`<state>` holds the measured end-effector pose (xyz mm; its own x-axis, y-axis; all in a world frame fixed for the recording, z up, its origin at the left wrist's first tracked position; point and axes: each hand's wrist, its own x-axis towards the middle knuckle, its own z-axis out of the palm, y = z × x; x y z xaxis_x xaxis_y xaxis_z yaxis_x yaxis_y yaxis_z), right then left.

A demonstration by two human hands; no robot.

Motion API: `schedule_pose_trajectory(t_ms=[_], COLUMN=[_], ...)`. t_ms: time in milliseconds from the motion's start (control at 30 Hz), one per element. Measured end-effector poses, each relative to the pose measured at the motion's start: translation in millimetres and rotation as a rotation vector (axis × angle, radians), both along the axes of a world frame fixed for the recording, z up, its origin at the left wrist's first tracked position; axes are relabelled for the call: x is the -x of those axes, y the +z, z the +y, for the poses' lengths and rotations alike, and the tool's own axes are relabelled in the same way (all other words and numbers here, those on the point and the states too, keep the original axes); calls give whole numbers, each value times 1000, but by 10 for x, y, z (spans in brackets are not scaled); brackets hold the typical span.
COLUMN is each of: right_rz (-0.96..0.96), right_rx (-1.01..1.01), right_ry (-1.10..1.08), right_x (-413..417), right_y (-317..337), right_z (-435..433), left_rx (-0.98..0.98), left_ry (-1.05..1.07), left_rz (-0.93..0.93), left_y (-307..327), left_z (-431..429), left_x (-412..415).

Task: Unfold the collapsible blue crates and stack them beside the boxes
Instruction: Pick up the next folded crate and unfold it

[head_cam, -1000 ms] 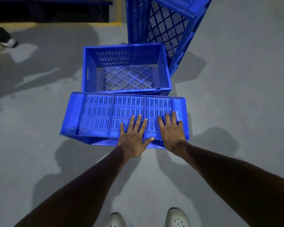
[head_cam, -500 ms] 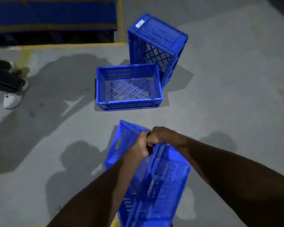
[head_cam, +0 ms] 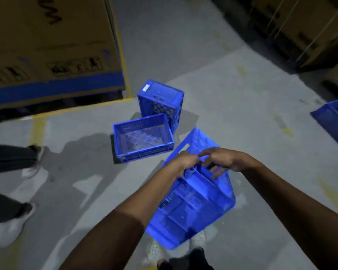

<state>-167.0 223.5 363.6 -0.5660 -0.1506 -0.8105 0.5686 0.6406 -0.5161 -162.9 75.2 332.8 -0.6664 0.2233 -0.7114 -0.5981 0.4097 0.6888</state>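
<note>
Head view showed both forearms reaching forward and meeting over a partly unfolded blue crate (head_cam: 193, 201), which was held tilted in the air above the person's own light shoes (head_cam: 154, 250). The left hand (head_cam: 185, 162) was bent down at the wrist, and its fingers were curled over the upper wall of this crate, gripping it. The right hand (head_cam: 228, 160) came from the other side with the wrist almost straight. Its fingers (head_cam: 217, 172) were spread and only a little bent, touching the inner side of the same wall without closing round it. The picture was blurred there, so finer detail was not clear. Beyond the hands, near but apart from the held crate, an unfolded crate (head_cam: 144, 152) stood open on the grey floor (head_cam: 242, 114). Just behind it another crate (head_cam: 160, 100) stood on its end. These two were beside a big cardboard box (head_cam: 53, 45) at the upper left. One more blue crate (head_cam: 334, 119) lay at the right edge. Legs of another person (head_cam: 8, 158) were at the left.
</note>
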Motion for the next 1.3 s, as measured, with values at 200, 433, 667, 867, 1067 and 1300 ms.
schedule_pose_trajectory(t_ms=[200, 433, 667, 867, 1067, 1300], right_rz=[265, 497, 844, 1094, 1127, 1139], right_rx=[129, 246, -295, -323, -416, -864], right_ry=[-311, -479, -440, -422, -445, -281], right_x=[-267, -190, -32, 10, 12, 5], right_y=[528, 953, 980, 1174, 1506, 1878], right_z=[126, 224, 1276, 2366, 3107, 3406], left_rx=[302, 586, 386, -94, -245, 677], left_ry=[-361, -503, -489, -415, -476, -1297], left_rz=[402, 847, 985, 945, 910, 930], left_y=[941, 1701, 2527, 3076, 3403, 3429], left_z=[94, 335, 1109, 1754, 2239, 3228], left_x=[365, 909, 1297, 1469, 1786, 1797])
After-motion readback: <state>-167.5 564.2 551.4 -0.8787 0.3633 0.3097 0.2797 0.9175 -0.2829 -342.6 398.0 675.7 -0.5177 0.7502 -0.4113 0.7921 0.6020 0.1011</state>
